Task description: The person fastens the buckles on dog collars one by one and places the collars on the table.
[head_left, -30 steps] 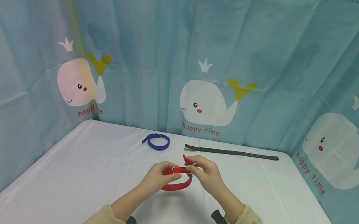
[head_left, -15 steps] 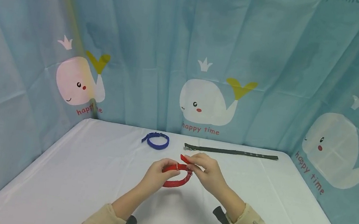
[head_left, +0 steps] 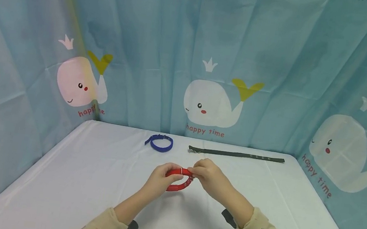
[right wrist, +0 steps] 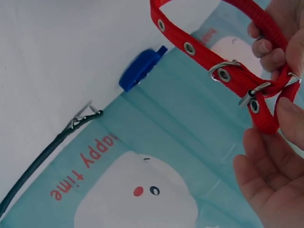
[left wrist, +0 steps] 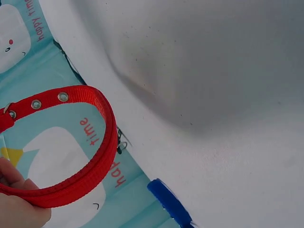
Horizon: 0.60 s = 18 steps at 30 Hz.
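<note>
Held up off the table in the head view is a red collar [head_left: 179,187] curved into a loop. My left hand [head_left: 159,181] pinches its left side between thumb and fingers. On its right side, the fingertips of my right hand [head_left: 211,178] pinch the strap beside the buckle. The right wrist view shows the metal buckle [right wrist: 248,96], a D-ring [right wrist: 213,71] and several eyelets along the collar. There the strap end passes through the buckle and bends back under my right thumb [right wrist: 290,118]. In the left wrist view the collar's band [left wrist: 102,156] runs out from my left fingers.
Toward the back of the white table [head_left: 67,176] lies a blue collar [head_left: 161,149] fastened in a ring. A dark green collar [head_left: 234,155] lies straight to its right, buckle at the left end. A blue curtain [head_left: 164,50] with whale prints stands behind and at both sides.
The red strap tip that stuck up above my right fingers is out of sight in the head view now. My right fingers have come down onto the collar; the left hand keeps its grip.
</note>
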Available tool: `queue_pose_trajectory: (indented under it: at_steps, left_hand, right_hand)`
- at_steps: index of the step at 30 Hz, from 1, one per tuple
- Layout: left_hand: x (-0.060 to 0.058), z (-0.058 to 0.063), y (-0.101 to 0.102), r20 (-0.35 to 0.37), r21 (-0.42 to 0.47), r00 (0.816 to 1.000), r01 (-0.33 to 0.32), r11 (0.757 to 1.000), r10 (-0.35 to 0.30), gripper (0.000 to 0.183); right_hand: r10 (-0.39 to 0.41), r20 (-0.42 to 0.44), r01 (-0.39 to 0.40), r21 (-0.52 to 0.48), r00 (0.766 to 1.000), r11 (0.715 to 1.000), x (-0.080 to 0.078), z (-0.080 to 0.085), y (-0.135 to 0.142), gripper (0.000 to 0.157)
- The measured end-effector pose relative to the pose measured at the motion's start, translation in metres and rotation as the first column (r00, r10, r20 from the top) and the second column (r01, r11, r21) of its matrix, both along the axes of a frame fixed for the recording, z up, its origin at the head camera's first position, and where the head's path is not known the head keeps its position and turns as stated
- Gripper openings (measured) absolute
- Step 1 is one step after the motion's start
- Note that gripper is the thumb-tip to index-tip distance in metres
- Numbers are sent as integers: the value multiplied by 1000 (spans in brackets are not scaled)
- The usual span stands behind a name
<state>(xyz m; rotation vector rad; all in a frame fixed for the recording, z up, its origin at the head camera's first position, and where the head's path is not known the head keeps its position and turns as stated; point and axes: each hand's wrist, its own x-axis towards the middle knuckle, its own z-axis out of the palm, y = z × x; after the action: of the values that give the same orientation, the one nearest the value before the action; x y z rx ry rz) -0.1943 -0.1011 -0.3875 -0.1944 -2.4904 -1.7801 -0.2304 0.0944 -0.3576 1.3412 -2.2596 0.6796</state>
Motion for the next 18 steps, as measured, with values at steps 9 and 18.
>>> queue_pose_trajectory:
  at_steps: [9, 18]
  left_hand:
    - [-3, -1, 1, -6, -32, 1000, -8, 999, 8, 28]
    - [0, -2, 0, -47, -76, 999, -28, 997, 25, 25]
  right_hand:
    - [-13, -47, 14, 18, 999, 1000, -2, -2, -4, 25]
    - [-42, -113, 49, 57, 993, 997, -1, -4, -9, 24]
